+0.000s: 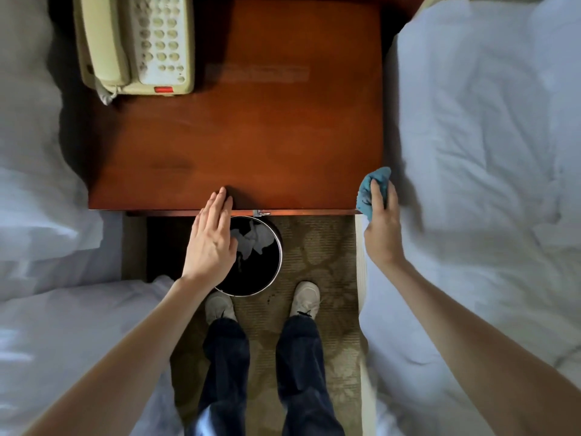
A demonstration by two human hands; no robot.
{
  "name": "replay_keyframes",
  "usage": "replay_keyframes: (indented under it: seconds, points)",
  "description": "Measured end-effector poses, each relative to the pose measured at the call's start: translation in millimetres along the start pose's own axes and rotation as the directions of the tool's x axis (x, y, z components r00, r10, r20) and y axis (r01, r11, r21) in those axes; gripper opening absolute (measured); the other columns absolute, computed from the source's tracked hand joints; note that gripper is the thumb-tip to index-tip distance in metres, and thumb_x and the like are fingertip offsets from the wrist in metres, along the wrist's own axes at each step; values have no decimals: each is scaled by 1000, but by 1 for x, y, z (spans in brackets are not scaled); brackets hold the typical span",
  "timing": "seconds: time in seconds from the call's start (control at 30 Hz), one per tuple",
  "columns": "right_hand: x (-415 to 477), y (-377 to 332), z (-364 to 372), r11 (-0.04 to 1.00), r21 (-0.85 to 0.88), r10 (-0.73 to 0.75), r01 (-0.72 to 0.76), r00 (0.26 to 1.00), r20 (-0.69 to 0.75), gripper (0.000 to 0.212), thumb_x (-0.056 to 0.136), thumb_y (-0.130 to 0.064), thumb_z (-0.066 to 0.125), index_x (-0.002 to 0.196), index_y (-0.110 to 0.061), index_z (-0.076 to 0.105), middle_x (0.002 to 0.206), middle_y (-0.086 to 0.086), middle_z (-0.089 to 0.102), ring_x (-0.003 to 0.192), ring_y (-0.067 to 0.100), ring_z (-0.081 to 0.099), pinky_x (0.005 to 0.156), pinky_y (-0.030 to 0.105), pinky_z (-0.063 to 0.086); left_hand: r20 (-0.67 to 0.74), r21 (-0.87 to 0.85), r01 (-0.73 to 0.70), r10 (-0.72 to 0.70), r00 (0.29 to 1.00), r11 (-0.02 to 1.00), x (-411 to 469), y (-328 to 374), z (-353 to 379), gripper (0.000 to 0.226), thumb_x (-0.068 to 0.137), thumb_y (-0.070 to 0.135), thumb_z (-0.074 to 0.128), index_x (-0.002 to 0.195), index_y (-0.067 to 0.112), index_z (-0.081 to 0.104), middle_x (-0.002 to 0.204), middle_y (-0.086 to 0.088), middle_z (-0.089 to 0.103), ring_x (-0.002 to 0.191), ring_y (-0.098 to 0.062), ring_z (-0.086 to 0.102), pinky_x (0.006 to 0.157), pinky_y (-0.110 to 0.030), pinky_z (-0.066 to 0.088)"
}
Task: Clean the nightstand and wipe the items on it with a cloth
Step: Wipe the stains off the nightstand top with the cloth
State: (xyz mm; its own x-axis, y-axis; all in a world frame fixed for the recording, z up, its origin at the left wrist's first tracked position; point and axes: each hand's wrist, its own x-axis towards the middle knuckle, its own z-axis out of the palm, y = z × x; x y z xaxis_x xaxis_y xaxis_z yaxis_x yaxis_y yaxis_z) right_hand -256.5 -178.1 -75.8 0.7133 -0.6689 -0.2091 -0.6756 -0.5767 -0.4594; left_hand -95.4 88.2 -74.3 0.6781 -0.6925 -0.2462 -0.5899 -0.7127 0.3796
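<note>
Wooden nightstand [251, 136] between beds [471, 121] | left grip [212, 237] flat, maybe touching edge | right grip [382, 221] clutches cloth [372, 184]

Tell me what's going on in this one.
A person stands at a wooden nightstand. The right hand grips a bunched blue cloth at its front right corner. The left hand is held flat, reaching to the front edge. A cream telephone sits at the back left, and a black bin with crumpled paper stands on the floor below.
</note>
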Motion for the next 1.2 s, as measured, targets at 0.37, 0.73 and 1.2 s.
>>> replay_keyframes:
  seconds: [0.37, 0.73, 1.2]
  points:
    - [-29, -61, -15, 944, 300, 152, -140, 988, -19, 53, 85, 12, 45, 136, -5, 45, 141, 15, 42, 127, 26, 45, 101, 17, 31, 103, -86, -8, 17, 995, 996, -27, -11, -23, 61, 88, 2, 49, 146, 4, 30, 152, -16, 32, 133, -33, 40, 106, -45, 38]
    - [45, -51, -25, 975, -202, 131, -97, 978, 164, 67, 92, -27, 54, 149, -20, 20, 158, 15, 1, 141, 42, 10, 113, 48, 20, 73, -321, 100, -81, 994, 942, -63, -18, -23, 50, 93, 3, 45, 142, 8, 38, 138, -8, 48, 125, -24, 50, 93, -30, 48]
    - [37, -44, -39, 980, -196, 18, 26, 976, 217, 50, 100, -32, 34, 147, -15, 28, 156, 15, 19, 141, 37, 18, 114, 46, 18, 78, -387, 143, -122, 989, 911, -71, -4, -35, 31, 98, 9, 44, 126, 5, 56, 121, -9, 61, 110, -26, 60, 88, -36, 51]
